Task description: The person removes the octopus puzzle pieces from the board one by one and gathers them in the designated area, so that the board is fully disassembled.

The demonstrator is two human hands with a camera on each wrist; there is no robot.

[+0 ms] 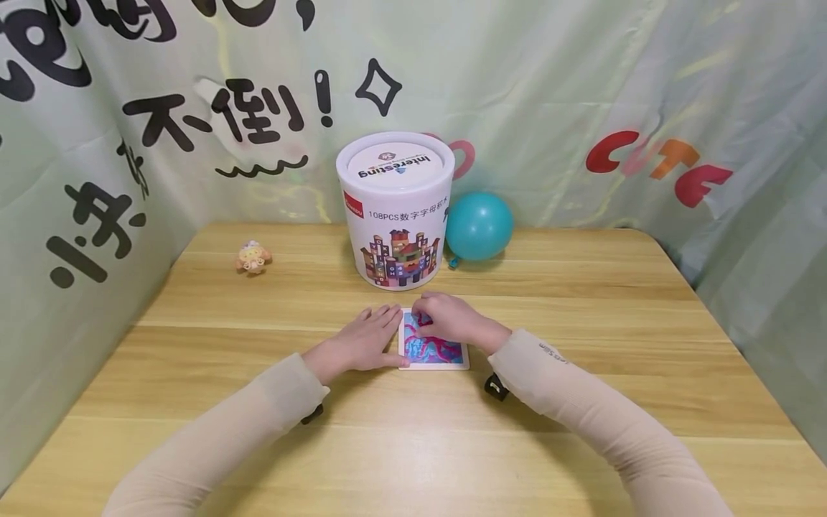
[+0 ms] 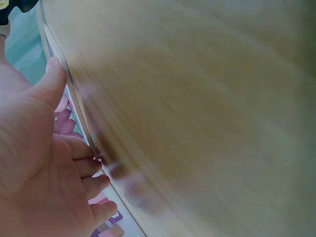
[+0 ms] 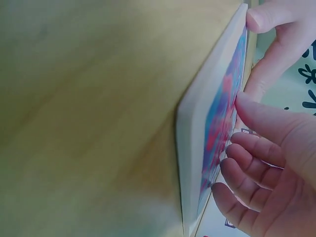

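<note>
A square picture board (image 1: pixel 433 350) with a white border and a blue and pink swirled picture lies flat on the table. My left hand (image 1: pixel 368 337) rests along its left side, fingers extended near the far left corner and thumb at the near left corner. Over the far part of the picture, my right hand (image 1: pixel 450 318) has its fingers bent, fingertips and thumb on the surface. In the right wrist view the right hand (image 3: pixel 276 163) shows thumb and fingers spread apart on the board (image 3: pixel 222 118). The left wrist view shows the left hand (image 2: pixel 44 143) at the board's edge.
Behind the board stands a white lidded tub (image 1: pixel 397 215) with block pictures. A teal balloon (image 1: pixel 480 226) sits to its right. Toward the back left is a small plush-like figure (image 1: pixel 253 257). Printed curtains (image 1: pixel 530 93) hang behind the wooden table (image 1: pixel 413 445).
</note>
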